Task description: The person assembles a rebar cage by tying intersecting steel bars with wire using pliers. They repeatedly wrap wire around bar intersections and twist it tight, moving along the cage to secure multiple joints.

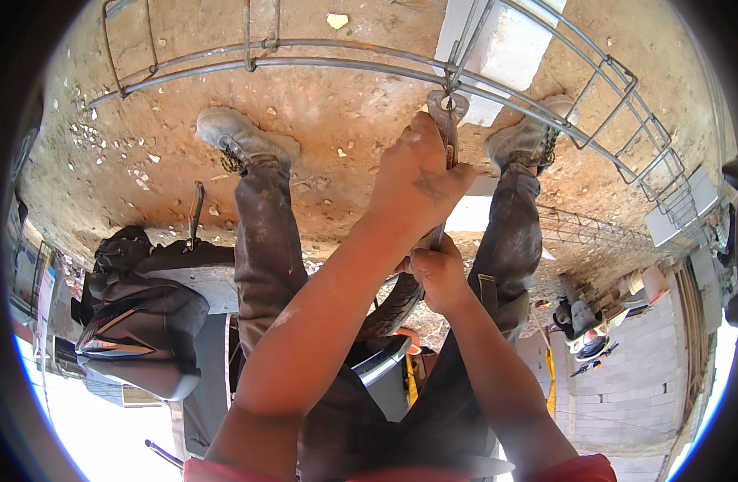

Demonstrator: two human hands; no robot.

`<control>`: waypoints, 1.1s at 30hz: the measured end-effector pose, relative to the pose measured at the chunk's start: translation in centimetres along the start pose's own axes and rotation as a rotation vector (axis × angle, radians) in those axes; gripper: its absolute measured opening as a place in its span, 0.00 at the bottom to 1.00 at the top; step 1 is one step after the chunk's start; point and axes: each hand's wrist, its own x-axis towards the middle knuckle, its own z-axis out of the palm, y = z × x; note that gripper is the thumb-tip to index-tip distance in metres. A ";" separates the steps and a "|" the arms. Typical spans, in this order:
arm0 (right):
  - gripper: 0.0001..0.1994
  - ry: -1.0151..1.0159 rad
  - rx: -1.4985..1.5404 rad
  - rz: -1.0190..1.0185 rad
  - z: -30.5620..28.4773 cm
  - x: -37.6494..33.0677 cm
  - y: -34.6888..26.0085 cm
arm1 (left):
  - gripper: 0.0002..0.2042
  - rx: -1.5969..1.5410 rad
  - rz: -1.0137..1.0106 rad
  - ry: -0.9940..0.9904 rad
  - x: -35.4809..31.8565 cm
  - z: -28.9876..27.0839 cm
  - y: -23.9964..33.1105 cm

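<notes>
A pair of end-cutting pincers [447,120] stands nearly in line with my arms, its jaws up against a joint of the steel rebar cage [345,66]. There a stirrup crosses the long bars; any tie wire in the jaws is too small to make out. My left hand [417,173] is wrapped round the handles just below the pincers' head. Lower down, my right hand [438,277] is closed round the handle ends. The cage curves across the top of the view, from upper left to the right side.
A pale block [509,52] lies beneath the cage. My dusty boots [244,138] stand apart on dirt with scattered chips. A motorcycle [140,337] is at lower left. More rebar framework [586,229] lies at right, near a block wall [626,394].
</notes>
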 end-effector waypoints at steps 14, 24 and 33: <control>0.12 0.349 -0.352 -0.772 4.2 17.0 10.1 | 0.25 0.296 0.413 0.042 3.4 -2.2 -5.2; 0.14 -0.056 0.320 -0.244 1.2 15.4 8.1 | 0.18 0.147 0.189 0.047 3.8 -1.7 -4.2; 0.18 -0.498 0.329 0.035 -2.5 10.8 3.8 | 0.19 -0.492 -0.055 -0.321 3.7 -1.6 -3.5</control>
